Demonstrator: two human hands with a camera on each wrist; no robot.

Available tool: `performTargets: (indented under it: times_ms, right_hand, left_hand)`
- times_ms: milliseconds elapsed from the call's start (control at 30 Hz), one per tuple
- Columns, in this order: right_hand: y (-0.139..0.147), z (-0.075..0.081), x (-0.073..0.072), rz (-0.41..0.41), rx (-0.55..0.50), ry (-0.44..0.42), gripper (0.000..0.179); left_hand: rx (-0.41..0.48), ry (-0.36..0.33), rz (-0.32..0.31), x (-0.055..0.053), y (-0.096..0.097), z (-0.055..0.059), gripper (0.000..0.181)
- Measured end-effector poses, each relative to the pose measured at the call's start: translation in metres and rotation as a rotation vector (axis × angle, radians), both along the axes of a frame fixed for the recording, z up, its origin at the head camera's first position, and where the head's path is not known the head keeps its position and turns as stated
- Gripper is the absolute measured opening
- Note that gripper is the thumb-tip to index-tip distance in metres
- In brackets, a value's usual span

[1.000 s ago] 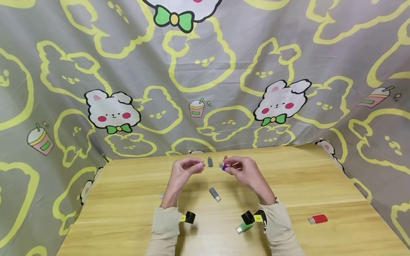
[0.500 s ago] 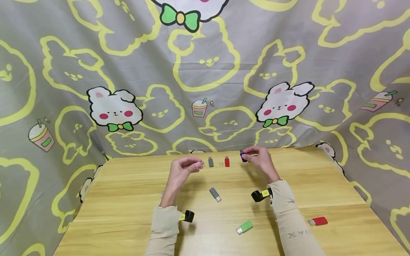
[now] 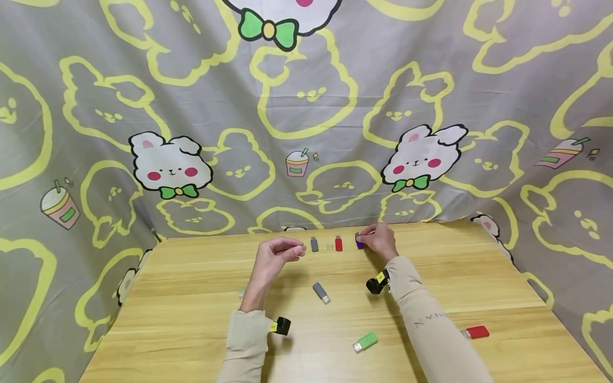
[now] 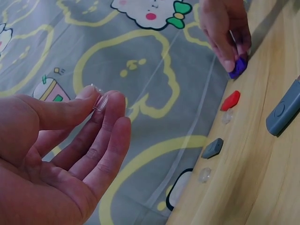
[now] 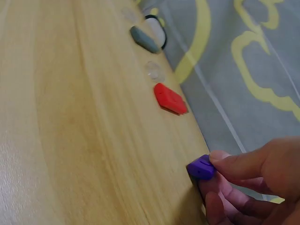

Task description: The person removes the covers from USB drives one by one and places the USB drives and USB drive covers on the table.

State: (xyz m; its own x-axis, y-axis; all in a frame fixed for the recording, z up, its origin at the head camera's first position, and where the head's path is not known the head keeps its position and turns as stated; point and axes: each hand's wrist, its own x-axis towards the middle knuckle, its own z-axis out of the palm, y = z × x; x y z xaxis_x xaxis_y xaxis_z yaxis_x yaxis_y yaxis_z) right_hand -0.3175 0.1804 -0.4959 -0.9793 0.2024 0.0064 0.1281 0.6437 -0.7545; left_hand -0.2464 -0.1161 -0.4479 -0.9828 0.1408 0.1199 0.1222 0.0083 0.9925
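Our right hand [image 3: 380, 242] has thumb and fingers pinched on the purple USB stick [image 5: 201, 168], right at the counter's far edge; whether it touches the wood, we can't quite tell. Our left hand [image 3: 278, 252] hangs in the air, a clear cap [image 4: 100, 102] nipped between thumb and fingertips!

Behind it all we've got the big grey curtain [image 3: 230, 101], yellow outlines and white rabbits all over. Below it spreads the pale wooden counter [image 3: 182, 319]. Beige sleeves [image 3: 246, 340] reach in from our side, with black wrist cameras [image 3: 282, 326] strapped on.

Down to the sticks we go! Over on the right, a red stick [image 3: 477, 332], plug end by our right sleeve. Near side, a green stick [image 3: 366, 341] lies slanted; mid-counter, a grey stick [image 3: 319, 291], angled too. Up in the far row we spot a second red stick [image 3: 338, 244], left of the purple one, and a second grey stick [image 3: 314, 245] further left.

Smallest of all: a loose cap [image 4: 227, 116] just beside that far red stick, and another loose cap [image 4: 205, 175] left of the far grey one. Something pale [image 3: 241, 293] peeks out by our left forearm, too hidden to name.
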Motion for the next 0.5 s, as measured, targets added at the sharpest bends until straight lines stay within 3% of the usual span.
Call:
performTargets:
  times_ms: [500]
  right_hand:
    - [-0.0061,0.0006,0.0070,-0.027,0.118,0.099,0.012]
  left_hand:
    - [-0.014,-0.014,-0.008,-0.0009,0.0007,-0.0024,0.010]
